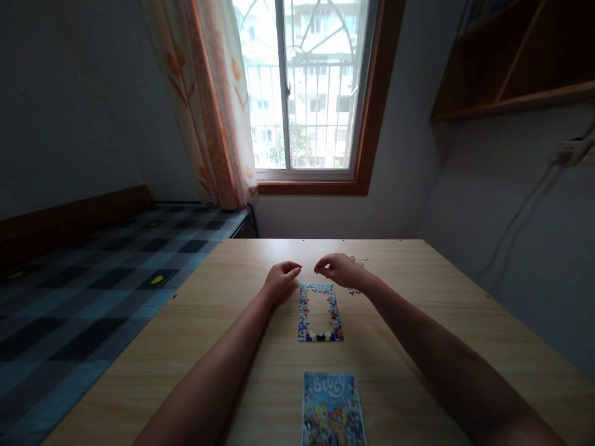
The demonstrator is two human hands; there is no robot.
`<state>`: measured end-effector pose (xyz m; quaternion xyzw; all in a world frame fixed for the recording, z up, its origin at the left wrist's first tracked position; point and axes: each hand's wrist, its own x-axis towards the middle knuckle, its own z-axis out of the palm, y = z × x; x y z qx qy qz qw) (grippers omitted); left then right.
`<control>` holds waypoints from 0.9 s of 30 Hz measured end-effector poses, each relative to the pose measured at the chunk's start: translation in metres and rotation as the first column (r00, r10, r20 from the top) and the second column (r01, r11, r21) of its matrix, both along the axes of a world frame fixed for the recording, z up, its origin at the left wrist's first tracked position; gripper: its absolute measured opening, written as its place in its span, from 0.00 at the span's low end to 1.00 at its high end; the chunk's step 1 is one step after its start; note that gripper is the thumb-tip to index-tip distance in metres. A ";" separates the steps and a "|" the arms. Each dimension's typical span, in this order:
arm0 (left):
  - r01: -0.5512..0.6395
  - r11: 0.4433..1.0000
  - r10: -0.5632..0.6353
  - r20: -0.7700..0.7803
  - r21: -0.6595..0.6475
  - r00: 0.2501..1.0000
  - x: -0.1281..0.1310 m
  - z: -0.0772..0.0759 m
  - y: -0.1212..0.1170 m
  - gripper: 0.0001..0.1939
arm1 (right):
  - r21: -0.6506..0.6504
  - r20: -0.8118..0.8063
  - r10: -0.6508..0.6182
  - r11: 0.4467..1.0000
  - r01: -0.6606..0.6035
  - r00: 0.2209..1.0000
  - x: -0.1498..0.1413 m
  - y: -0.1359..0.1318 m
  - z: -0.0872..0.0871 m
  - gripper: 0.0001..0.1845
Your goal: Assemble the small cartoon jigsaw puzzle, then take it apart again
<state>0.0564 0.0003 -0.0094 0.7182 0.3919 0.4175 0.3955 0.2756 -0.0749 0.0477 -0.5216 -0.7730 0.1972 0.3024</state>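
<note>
On the table lies a jigsaw puzzle frame, its border pieces joined around a bare middle. My left hand is just beyond its upper left corner, thumb and fingers pinched together; whatever is between them is too small to make out. Past the frame's upper right, my right hand pinches a small puzzle piece at its fingertips. Loose puzzle pieces lie beside and behind my right wrist, partly hidden by it. Nearer to me is a colourful picture card with "Bluey" printed at its top.
The wooden table reaches toward the window wall. A bed with a checked cover runs along its left side. More loose pieces lie farther back on the right. A wooden shelf hangs at the upper right, and a curtain hangs by the window.
</note>
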 end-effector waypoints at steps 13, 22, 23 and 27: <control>0.058 0.940 0.010 -0.197 0.336 0.980 -0.004 0.000 -0.021 0.08 | -0.201 -0.353 0.030 0.974 -0.107 0.935 -0.001 0.014 -0.040 0.15; 0.171 0.851 -0.016 -0.302 0.496 0.953 0.003 0.002 -0.035 0.12 | -0.193 -0.447 0.017 0.975 -0.115 0.894 -0.006 0.014 -0.042 0.19; 0.177 0.845 -0.012 -0.313 0.504 0.950 0.003 0.003 -0.036 0.11 | -0.194 -0.467 0.011 0.974 -0.114 0.884 -0.007 0.014 -0.042 0.20; 0.176 0.835 0.002 -0.322 0.522 0.947 0.003 0.005 -0.037 0.09 | -0.189 -0.473 -0.018 0.979 -0.082 0.881 -0.006 0.014 -0.044 0.17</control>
